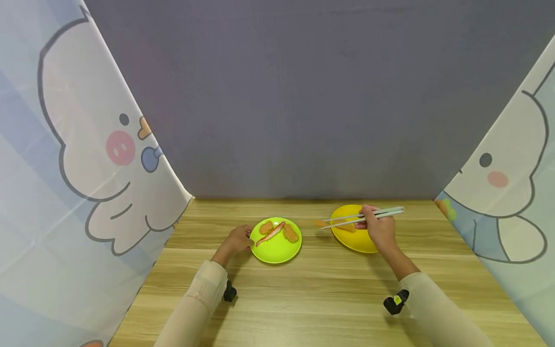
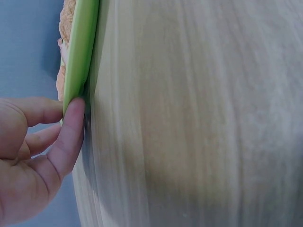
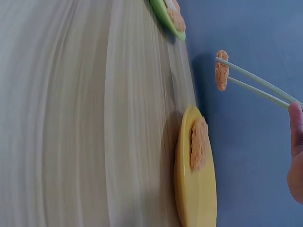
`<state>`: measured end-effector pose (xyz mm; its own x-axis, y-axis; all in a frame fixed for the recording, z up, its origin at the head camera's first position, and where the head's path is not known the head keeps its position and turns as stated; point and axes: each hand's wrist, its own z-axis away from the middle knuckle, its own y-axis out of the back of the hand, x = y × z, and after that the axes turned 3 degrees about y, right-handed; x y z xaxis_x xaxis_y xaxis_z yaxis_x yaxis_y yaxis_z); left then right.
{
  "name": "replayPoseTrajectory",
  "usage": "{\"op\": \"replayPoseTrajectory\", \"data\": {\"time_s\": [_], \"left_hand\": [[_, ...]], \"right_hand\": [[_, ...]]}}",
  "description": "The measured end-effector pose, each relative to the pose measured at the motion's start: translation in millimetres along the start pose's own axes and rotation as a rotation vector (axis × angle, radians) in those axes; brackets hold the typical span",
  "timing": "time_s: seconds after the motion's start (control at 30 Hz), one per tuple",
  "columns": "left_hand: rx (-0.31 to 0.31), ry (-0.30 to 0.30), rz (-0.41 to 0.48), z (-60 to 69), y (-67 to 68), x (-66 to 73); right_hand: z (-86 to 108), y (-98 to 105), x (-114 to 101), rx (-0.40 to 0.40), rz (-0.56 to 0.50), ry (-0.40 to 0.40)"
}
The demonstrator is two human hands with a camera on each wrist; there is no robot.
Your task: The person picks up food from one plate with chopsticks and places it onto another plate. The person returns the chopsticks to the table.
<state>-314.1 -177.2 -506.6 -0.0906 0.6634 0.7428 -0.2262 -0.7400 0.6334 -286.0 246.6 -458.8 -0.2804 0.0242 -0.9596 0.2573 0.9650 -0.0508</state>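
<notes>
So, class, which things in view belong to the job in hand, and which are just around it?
Part of the job:
chopsticks, in the right hand
food piece, at their tips
yellow plate, with another piece
green plate, pinched by the left hand, with three pieces

Just around:
table
grey backdrop
cartoon sheets
wrist cameras

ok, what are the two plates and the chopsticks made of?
Green plate: likely plastic, glossy; even colour, smooth rim. Yellow plate: likely plastic too, glossy; uniform colour, sheen along rim. Chopsticks: pale, smooth, no visible grain; plastic or metal, can't tell.
</notes>
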Motion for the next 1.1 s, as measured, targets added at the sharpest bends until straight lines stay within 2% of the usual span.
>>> {"op": "replayPoseTrajectory", "data": {"time_s": [0.27,0.57,1.1], "left_hand": [[0.003,0.007,0.013,0.9,-0.6,0.5],[-0.005,-0.004,0.039,0.2,-0.4,-2.2],[0.005,-0.002,0.029,-1.4,-0.4,-3.6]], "right_hand": [[2.2,21,-2,0.016,-0.052,-0.019],[3.9,41,7,0.033,-0.025,0.005],[12.7,55,12,0.035,0.023,-0.036]]}}
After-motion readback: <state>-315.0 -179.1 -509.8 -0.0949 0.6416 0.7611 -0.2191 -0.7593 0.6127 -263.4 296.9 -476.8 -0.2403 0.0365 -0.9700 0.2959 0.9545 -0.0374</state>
